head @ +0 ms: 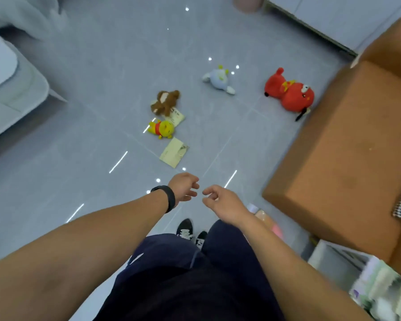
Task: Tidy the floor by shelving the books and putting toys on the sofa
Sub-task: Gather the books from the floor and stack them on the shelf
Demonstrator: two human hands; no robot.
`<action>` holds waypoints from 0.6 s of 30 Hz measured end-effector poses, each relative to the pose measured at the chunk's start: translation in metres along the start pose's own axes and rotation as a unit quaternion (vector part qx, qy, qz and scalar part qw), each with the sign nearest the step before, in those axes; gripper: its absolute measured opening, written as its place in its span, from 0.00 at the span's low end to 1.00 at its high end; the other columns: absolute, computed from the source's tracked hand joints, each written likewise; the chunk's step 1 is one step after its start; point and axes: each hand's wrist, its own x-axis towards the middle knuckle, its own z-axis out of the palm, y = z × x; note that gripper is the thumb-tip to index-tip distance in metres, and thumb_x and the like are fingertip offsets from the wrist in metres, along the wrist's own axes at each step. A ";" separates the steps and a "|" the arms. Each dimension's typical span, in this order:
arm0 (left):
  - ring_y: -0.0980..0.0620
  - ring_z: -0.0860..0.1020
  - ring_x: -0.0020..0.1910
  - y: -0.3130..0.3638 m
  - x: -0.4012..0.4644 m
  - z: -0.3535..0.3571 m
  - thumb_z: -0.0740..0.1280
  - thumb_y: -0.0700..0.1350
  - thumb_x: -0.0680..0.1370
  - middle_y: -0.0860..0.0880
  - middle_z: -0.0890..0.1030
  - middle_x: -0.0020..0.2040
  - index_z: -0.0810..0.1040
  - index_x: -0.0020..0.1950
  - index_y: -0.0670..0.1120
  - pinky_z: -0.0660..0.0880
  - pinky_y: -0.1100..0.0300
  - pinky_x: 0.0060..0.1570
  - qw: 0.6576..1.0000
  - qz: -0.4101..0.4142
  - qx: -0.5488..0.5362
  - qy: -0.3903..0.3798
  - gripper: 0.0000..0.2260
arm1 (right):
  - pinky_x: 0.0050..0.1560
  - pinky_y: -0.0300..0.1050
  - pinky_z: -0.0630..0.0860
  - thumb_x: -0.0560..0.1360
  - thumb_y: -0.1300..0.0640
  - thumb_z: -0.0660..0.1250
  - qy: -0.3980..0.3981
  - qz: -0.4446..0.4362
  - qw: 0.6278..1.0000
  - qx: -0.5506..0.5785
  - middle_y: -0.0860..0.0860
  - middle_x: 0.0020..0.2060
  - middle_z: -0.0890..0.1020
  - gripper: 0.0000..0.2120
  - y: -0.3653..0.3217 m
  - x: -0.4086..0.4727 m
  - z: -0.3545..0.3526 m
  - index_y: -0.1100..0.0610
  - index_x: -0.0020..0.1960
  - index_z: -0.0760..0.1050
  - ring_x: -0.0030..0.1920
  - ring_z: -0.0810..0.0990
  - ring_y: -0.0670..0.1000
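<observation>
Several soft toys lie on the grey tiled floor ahead of me: a brown bear [164, 101], a yellow bear in a red top [161, 129], a pale blue toy [219, 79] and a big red one [289, 93] beside the orange sofa [347, 144]. A pale yellow book [174, 152] lies nearest me; a second book [177, 116] is partly under the brown bear. My left hand [184, 186] and my right hand [220, 201] hang in front of me above the floor, close together, fingers loosely curled, holding nothing.
A grey upholstered seat [14, 93] stands at the left. A pink bin [248, 3] sits at the far wall next to white cabinets [333, 17]. Boxes and packets [347, 269] crowd the floor at the lower right, beside the sofa.
</observation>
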 end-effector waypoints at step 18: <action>0.49 0.79 0.41 0.128 0.125 -0.166 0.61 0.47 0.82 0.48 0.82 0.49 0.79 0.56 0.46 0.75 0.60 0.41 0.991 -0.004 -0.029 0.129 0.09 | 0.52 0.43 0.75 0.79 0.54 0.64 -0.139 -0.032 0.967 -0.211 0.50 0.56 0.81 0.12 -0.196 0.290 -0.065 0.52 0.61 0.77 0.52 0.80 0.52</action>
